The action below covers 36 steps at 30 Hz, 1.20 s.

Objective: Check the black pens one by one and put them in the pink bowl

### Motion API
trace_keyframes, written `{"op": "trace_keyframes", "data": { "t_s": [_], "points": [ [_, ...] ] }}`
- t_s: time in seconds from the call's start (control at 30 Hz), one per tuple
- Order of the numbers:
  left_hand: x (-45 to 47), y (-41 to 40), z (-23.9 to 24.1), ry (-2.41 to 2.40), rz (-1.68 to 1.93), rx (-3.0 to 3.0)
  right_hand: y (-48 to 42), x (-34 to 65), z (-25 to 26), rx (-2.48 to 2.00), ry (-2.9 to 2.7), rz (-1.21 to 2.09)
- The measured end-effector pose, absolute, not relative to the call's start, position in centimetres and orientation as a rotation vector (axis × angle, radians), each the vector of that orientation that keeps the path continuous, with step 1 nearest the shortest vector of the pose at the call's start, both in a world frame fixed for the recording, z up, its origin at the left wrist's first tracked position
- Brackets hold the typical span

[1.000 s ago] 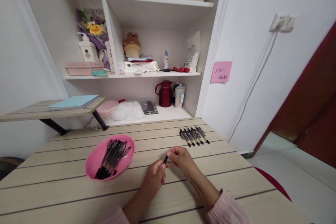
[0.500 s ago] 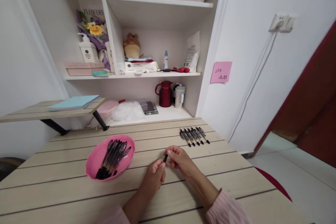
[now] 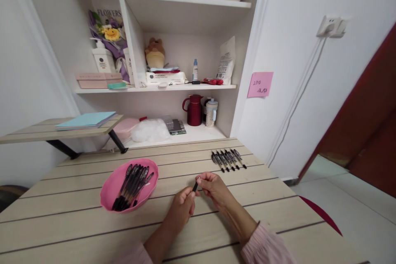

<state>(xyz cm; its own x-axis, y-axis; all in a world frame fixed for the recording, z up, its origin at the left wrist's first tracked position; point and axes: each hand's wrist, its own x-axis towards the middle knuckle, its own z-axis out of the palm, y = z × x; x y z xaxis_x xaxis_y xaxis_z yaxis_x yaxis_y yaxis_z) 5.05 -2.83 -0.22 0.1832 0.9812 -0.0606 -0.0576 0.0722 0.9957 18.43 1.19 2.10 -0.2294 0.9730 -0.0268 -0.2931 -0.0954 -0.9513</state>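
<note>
Above the middle of the table, a black pen [image 3: 195, 186] is mostly hidden between my two hands; only a short dark length shows. My left hand [image 3: 183, 206] is closed around its lower part, thumb on top. The fingertips of my right hand [image 3: 213, 187] pinch the upper end of the same pen. To the left, a pink bowl [image 3: 107, 189] with a wavy rim holds several black pens [image 3: 131, 187]. Beyond my right hand, several pens [image 3: 229, 161] lie side by side in a slanted row, dark ends toward me.
A small raised stand [image 3: 27, 132] with blue paper [image 3: 86, 120] occupies the table's back left. Behind the table, white shelves [image 3: 185, 4] hold a red jug [image 3: 194, 110], a cup [image 3: 211, 113] and a plastic bag [image 3: 150, 130]. A pink note [image 3: 260, 84] sticks to the right wall.
My right fingertips have shifted very slightly at the pen's upper end. Both hands otherwise keep their place, and the bowl and pen row are as before.
</note>
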Motion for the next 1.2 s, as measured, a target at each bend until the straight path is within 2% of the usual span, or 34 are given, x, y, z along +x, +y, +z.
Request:
{"op": "trace_keyframes", "data": {
  "t_s": [0.2,0.33,0.5,0.67,0.8,0.97,1.2],
  "points": [
    [5.01,-2.89,-0.04,1.046,1.047,1.208,1.05,18.34,2.30,-0.857,-1.125,1.644],
    [4.99,-2.85,-0.30,1.050,1.037,1.203,1.00,18.26,2.40,-0.922,-1.144,1.535],
    [5.00,-2.76,-0.47,1.035,1.053,1.174,0.95,18.30,2.54,-0.885,-1.112,1.641],
    [4.97,-2.70,-0.61,1.031,1.058,1.173,1.22,18.31,2.06,-0.986,-1.103,1.533],
    [4.94,-2.67,-0.65,1.027,1.057,1.170,1.17,18.34,2.06,-0.877,-1.118,1.632],
    [4.97,-2.73,-0.51,1.035,1.054,1.158,1.02,18.27,2.27,-0.957,-1.108,1.528],
    [4.99,-2.85,-0.29,1.037,1.056,1.143,1.26,18.72,1.96,-0.918,-1.142,1.594]
  ]
}}
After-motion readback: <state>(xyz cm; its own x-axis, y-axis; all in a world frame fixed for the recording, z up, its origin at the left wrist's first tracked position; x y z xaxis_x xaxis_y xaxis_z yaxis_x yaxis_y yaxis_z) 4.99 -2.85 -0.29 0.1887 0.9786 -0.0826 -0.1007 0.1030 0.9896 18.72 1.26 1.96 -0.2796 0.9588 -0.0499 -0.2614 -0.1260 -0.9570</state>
